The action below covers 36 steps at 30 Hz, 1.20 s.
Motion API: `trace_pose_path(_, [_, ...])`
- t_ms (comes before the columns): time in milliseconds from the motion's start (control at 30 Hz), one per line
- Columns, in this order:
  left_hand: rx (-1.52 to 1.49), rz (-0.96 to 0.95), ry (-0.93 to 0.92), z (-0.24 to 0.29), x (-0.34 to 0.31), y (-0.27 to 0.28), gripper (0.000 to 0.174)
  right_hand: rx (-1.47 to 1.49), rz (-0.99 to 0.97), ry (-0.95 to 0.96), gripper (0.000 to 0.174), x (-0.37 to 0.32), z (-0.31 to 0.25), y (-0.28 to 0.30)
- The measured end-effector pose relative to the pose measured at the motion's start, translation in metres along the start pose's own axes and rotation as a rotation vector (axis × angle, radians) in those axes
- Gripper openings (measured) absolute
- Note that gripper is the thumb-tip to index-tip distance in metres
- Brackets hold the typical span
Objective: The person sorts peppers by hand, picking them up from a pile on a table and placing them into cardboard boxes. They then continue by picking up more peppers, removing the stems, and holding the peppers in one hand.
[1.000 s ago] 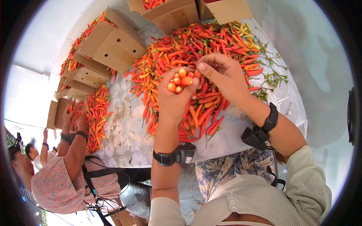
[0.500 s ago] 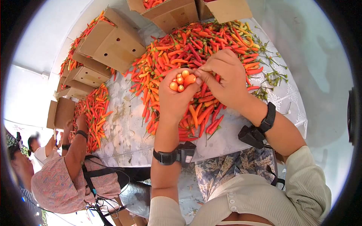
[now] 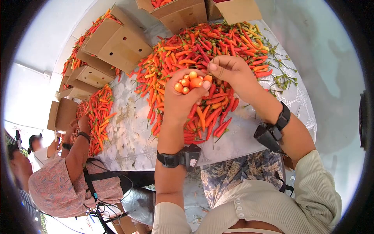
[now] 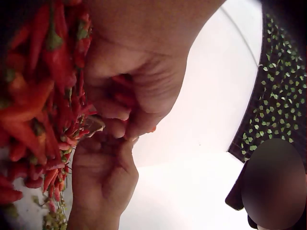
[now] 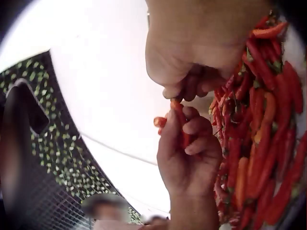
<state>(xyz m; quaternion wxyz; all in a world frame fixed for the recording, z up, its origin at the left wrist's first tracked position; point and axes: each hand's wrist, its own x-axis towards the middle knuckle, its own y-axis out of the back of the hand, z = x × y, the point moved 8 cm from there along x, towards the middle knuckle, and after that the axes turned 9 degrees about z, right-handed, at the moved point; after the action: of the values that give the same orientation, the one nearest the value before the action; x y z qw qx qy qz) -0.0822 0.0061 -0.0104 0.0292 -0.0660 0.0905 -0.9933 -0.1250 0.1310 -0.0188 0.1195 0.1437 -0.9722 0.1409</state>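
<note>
Head cam: L hand round chillies, R hand pinched on stem, label illeg.

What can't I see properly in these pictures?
Lower ends of the held peppers: head view, hidden by the left hand.
The top middle box's back: head view, cut off by the upper edge.
What's between the right hand's fingertips: right wrist view, too small and blurred.

Peppers: were red and orange, some yellowish
Loose stems: were green
Surface: was whitish-grey, snowflake-like pattern
Boxes: were brown
Ribbed top: was cream
Lap fabric: was dark blue-grey, beige floral
Neighbour's shirt: was pinkish, geometric pattern
Wrist straps: were black
</note>
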Motion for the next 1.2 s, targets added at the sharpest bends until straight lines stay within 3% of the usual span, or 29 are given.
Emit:
trace_pose_path(100, [0.012,-0.014,-0.048,0.006,-0.003,-0.005,0.023,0.159,-0.079,-0.125,0.028,-0.002,0.002,-0.005])
trace_pose_path(200, [-0.052,0.049,-0.069,0.008,0.000,0.000,0.025,-0.066,0.101,-0.084,0.016,0.003,0.004,0.011])
trace_pose_path(300, [-0.180,0.172,-0.036,0.007,0.005,0.012,0.030,-0.762,0.497,0.533,0.007,-0.004,-0.041,0.031])
trace_pose_path(400, [-0.147,0.187,-0.027,0.007,0.005,0.019,0.031,-0.999,0.337,0.705,0.021,-0.006,-0.050,0.020])
trace_pose_path(500, [-0.133,0.210,-0.007,0.003,0.005,0.020,0.030,-0.992,-0.082,0.609,0.024,-0.008,-0.031,-0.004])
trace_pose_path(600, [-0.184,0.235,0.038,-0.003,0.005,0.024,0.024,-1.229,-0.229,0.512,0.022,-0.016,-0.012,-0.015])
trace_pose_path(700, [-0.183,0.231,0.030,-0.002,0.006,0.023,0.019,-1.253,-0.221,0.621,0.015,-0.019,-0.015,-0.017])
trace_pose_path(900, [-0.139,0.296,0.022,-0.001,0.004,0.018,0.015,-1.178,-0.143,0.691,0.020,-0.020,-0.016,-0.020])
trace_pose_path(1000, [-0.192,0.335,0.015,0.003,0.004,0.026,0.024,-0.908,0.022,0.568,0.022,-0.007,-0.025,-0.007])
trace_pose_path(1100, [-0.192,0.410,0.006,-0.001,0.006,0.039,0.024,-0.754,0.133,0.645,0.022,-0.011,-0.043,-0.002])
trace_pose_path(1200, [-0.160,0.428,-0.021,0.002,0.005,0.036,0.024,-0.577,0.003,0.488,0.020,-0.011,-0.043,-0.004])
